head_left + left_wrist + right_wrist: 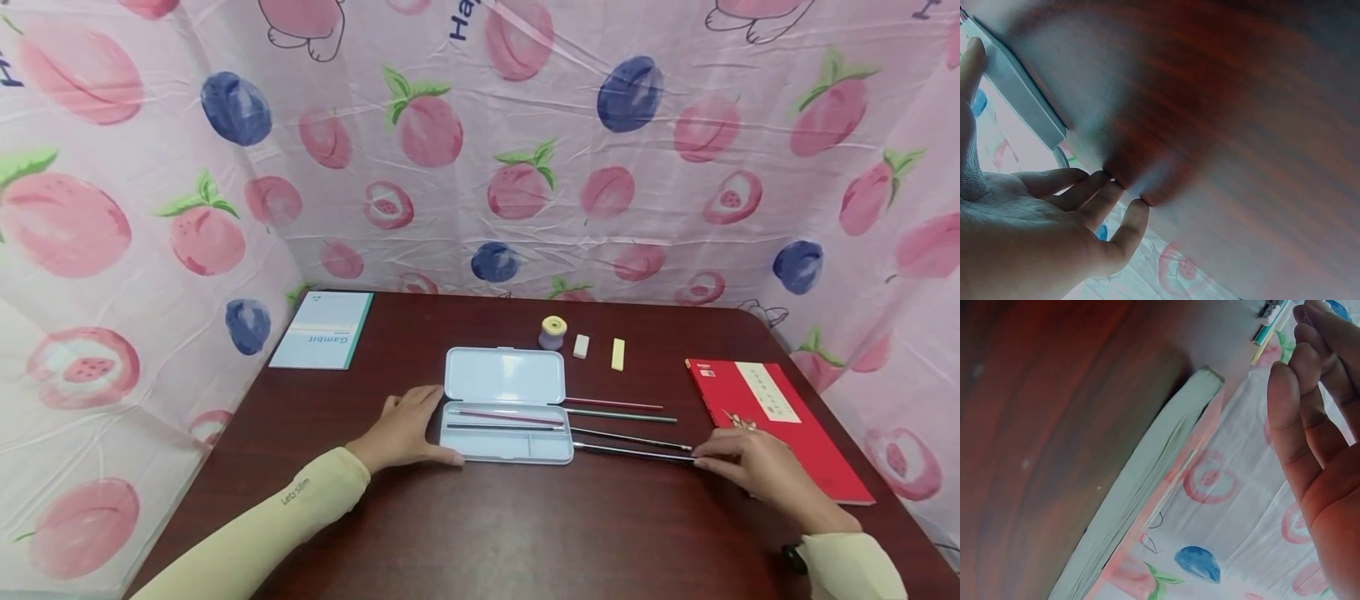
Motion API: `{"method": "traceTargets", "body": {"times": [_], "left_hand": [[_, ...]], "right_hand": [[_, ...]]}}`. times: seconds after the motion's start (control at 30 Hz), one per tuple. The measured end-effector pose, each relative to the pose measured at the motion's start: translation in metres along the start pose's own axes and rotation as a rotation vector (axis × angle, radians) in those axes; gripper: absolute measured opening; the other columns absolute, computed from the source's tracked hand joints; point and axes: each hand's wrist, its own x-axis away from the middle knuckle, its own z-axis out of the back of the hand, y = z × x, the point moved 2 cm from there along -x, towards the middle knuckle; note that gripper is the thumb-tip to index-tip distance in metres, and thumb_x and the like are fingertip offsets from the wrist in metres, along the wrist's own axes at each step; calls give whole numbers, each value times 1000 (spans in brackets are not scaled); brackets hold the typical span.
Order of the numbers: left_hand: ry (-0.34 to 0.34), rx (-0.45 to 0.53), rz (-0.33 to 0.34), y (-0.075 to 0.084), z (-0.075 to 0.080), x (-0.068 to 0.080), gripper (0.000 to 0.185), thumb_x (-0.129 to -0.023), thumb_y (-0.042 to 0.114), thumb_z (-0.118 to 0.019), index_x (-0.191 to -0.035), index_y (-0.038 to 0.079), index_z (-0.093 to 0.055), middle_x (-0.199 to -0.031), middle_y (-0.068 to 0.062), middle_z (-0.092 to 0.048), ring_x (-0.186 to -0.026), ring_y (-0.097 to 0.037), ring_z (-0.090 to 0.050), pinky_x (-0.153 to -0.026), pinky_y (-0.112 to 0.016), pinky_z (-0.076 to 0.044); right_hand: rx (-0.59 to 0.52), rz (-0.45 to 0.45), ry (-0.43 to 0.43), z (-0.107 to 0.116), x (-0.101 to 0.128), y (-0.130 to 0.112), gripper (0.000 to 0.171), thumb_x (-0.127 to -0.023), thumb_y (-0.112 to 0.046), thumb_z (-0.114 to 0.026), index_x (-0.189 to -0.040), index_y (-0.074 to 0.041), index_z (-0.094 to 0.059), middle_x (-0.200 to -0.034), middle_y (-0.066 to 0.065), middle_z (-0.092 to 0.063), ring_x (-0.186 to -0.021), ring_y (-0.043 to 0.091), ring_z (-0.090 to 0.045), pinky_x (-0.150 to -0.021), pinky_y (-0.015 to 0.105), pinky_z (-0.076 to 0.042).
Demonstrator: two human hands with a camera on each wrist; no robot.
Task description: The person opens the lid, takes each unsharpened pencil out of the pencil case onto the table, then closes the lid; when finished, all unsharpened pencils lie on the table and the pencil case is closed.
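Note:
A light blue pencil case (551,450) lies with its lid folded back at mid-table, holding a red pencil (517,417) and a dark pencil (502,428). Around its left end my left hand (405,429) is spread, the thumb by the front corner and the other fingers touching the table. Right of the case several pencils lie roughly side by side: a red one (615,403), a green one (622,415), a black one (630,437) and a dark one (637,452) nearest me. My right hand (757,462) pinches this nearest pencil's right end between thumb and fingertips.
Beyond the case stand a yellow-and-purple pencil sharpener-like item (552,332), a white eraser (581,347) and a flat yellow piece (618,354). A red book (810,433) lies beside the right hand. A pale blue notebook (322,329) is at the back left. Printed cloth (465,192) hangs behind.

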Motion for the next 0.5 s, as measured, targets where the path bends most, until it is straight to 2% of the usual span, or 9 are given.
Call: {"method": "traceTargets", "body": {"times": [0.2, 0.37, 0.5], "left_hand": [[2, 4, 1, 0, 0, 0, 128, -71, 72, -89, -165, 4, -35, -168, -14, -43, -157, -34, -38, -114, -59, -34], [4, 1, 1, 0, -1, 0, 128, -71, 72, -89, -165, 4, -36, -168, -15, -44, -156, -34, -39, -113, -58, -35], [4, 0, 0, 1, 0, 0, 128, -71, 72, -89, -165, 4, -36, -168, -14, -44, -156, -33, -39, -113, -58, -34]], "right_hand": [[-48, 10, 22, 2, 3, 3, 29, -69, -19, -99, -92, -29, -86, -84, -26, -71, -75, -11, -58, -74, 13, -49], [-38, 26, 2, 0, 2, 3, 27, -69, -21, -99, -89, -30, -85, -82, -27, -69, -73, -11, -56, -70, 22, -52], [-9, 38, -19, -1, 1, 2, 24, -70, -23, -99, -87, -32, -85, -79, -28, -65, -71, -12, -53, -66, 25, -50]]}}
